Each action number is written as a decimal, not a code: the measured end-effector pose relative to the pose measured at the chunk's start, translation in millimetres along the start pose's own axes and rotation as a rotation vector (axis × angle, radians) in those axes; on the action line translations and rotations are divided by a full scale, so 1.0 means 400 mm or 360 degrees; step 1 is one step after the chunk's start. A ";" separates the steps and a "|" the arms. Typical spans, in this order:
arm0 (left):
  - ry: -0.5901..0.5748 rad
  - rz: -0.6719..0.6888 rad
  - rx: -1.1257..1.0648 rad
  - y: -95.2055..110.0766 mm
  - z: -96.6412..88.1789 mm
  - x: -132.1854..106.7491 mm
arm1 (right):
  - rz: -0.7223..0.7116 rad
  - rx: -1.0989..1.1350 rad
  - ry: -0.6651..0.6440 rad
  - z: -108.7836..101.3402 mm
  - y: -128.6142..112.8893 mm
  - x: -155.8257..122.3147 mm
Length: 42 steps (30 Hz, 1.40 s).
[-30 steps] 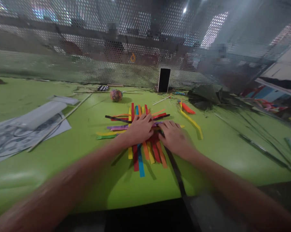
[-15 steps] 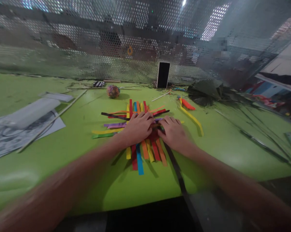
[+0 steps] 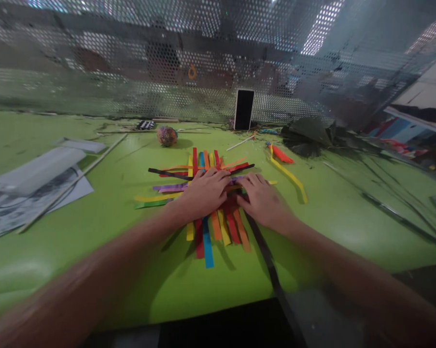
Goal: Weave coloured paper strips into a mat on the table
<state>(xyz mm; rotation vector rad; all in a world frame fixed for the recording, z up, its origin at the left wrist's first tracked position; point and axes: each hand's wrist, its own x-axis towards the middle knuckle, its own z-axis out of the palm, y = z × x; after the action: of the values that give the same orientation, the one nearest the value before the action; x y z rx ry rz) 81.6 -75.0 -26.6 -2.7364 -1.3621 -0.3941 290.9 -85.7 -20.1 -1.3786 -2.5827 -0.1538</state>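
Your left hand [image 3: 206,192] lies palm down over the middle of the crossed strips [image 3: 223,227], its fingers bent and slightly apart. Your right hand [image 3: 263,200] rests at their right side, fingertips turned in toward the left ones. Whether either hand pinches a strip, I cannot tell; your fingers hide the spot. The strips lie on the green table [image 3: 221,290], right in front of you.

The likeliest trouble is the black strip [image 3: 263,244]: it runs from beside your right thumb and over the table edge, so a snag there could drag the others askew. The ends look free on every side (the blue strip [image 3: 208,246] reaches nearest you), and uneven pressure from your left palm could slide them out of line. Lift both hands at once and the purple strip [image 3: 170,187] might shift, since nothing else seems to weigh it down. Your left wrist also sits close above the green strip [image 3: 154,204] and could brush it sideways.
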 end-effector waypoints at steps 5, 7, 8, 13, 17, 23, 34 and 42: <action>-0.0038 -0.0004 -0.0011 -0.003 -0.001 0.001 | 0.0032 -0.0037 -0.0064 -0.012 -0.006 -0.003; -0.0042 -0.0006 -0.0014 -0.003 0.000 0.001 | 0.0045 -0.0094 -0.0085 -0.017 -0.013 -0.004; -0.0041 -0.0006 -0.0020 -0.003 0.000 0.001 | 0.0046 -0.0112 -0.0091 -0.019 -0.016 -0.004; -0.0033 -0.0017 -0.0094 -0.007 0.001 0.004 | 0.0056 -0.0164 -0.0099 -0.019 -0.022 -0.003; -0.0030 -0.0034 -0.0122 -0.011 0.000 0.013 | 0.0070 -0.0173 -0.0099 -0.014 -0.023 -0.003; -0.0082 -0.0027 -0.0058 -0.013 0.002 0.020 | 0.0047 -0.0160 -0.0066 -0.012 -0.023 -0.007; -0.0107 -0.0057 -0.0129 -0.027 0.009 0.035 | 0.0067 -0.0203 -0.0058 -0.009 -0.028 -0.010; -0.0156 -0.0080 -0.0131 -0.019 -0.005 0.022 | 0.0083 -0.0178 -0.0094 -0.014 -0.034 -0.015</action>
<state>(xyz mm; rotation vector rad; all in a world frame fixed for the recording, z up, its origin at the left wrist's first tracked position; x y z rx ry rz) 80.5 -63.9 -23.0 -2.8272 -1.4727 -0.3296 283.6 -99.2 -16.1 -1.5095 -2.6186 -0.2563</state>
